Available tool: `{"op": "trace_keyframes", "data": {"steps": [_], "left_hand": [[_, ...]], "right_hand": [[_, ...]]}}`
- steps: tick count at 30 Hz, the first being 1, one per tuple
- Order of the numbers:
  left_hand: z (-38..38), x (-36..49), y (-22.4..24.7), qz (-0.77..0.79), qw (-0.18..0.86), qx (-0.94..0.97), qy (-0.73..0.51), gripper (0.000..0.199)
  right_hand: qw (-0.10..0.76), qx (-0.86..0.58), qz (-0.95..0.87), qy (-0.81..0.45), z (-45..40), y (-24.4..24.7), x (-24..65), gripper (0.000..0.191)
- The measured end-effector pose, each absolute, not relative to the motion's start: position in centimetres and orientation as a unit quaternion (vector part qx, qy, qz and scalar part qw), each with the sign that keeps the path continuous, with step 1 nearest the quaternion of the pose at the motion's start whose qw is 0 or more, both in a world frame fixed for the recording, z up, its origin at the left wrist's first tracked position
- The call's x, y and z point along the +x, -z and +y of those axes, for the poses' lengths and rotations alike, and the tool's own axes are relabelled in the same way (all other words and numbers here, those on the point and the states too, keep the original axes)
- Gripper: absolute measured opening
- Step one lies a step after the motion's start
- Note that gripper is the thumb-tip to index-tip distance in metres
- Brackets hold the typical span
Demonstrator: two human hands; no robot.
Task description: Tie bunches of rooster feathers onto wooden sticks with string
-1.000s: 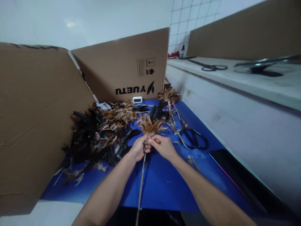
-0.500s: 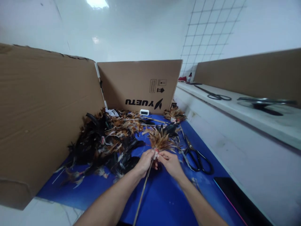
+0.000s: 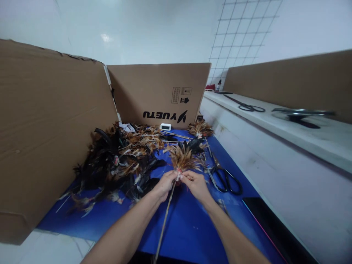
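Note:
Brown feathers (image 3: 183, 157) fan out in a bundle around the top of a thin stick (image 3: 165, 223), over the blue table. My left hand (image 3: 166, 184) is closed on the base of this bundle and the stick's upper end. From the right, my right hand (image 3: 194, 183) pinches at the same pale base, where a bit of red binding (image 3: 179, 171) shows between the hands. The stick runs down toward me. What lies under my fingers is hidden.
Loose dark and brown feathers (image 3: 110, 165) pile at the left. Black-handled scissors (image 3: 227, 179) and a dark flat object (image 3: 275, 227) lie right. Behind are another feather bundle (image 3: 200, 129), a small white device (image 3: 165, 127) and cardboard (image 3: 159, 88). A shelf (image 3: 288, 126) runs along the right.
The view has shifted slightly, so everything sits a little further left and higher. Both hands remain at the bundle's base, with the right fingers slightly changed in pose.

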State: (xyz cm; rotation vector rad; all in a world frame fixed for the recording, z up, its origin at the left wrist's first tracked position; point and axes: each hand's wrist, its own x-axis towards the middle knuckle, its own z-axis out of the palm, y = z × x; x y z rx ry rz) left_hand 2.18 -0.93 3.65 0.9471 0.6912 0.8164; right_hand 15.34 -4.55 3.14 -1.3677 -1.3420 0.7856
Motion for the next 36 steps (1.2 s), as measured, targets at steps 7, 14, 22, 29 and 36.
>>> {"op": "trace_keyframes", "data": {"steps": [7, 14, 22, 29, 36], "left_hand": [[-0.9, 2.2, -3.9, 0.345, 0.763, 0.397, -0.374, 0.022], [-1.1, 2.2, -3.8, 0.344, 0.75, 0.421, -0.378, 0.033], [-0.7, 2.2, -3.6, 0.338, 0.73, 0.451, -0.386, 0.033], [-1.0, 2.2, -3.8, 0.308, 0.756, 0.46, -0.349, 0.038], [-1.5, 2.2, -4.0, 0.347, 0.72, 0.526, -0.291, 0.044]], "right_hand": [[0.509, -0.563, -0.563, -0.327, -4.4, -2.9, 15.2, 0.025], [0.515, -0.559, -0.567, -0.318, -4.4, -3.1, 15.0, 0.022], [0.509, -0.556, -0.574, -0.321, -4.5, -3.5, 15.1, 0.02], [0.493, -0.556, -0.589, -0.318, -4.6, -3.2, 15.3, 0.02], [0.453, -0.576, -0.607, -0.308, -4.4, -2.4, 15.6, 0.017]]}}
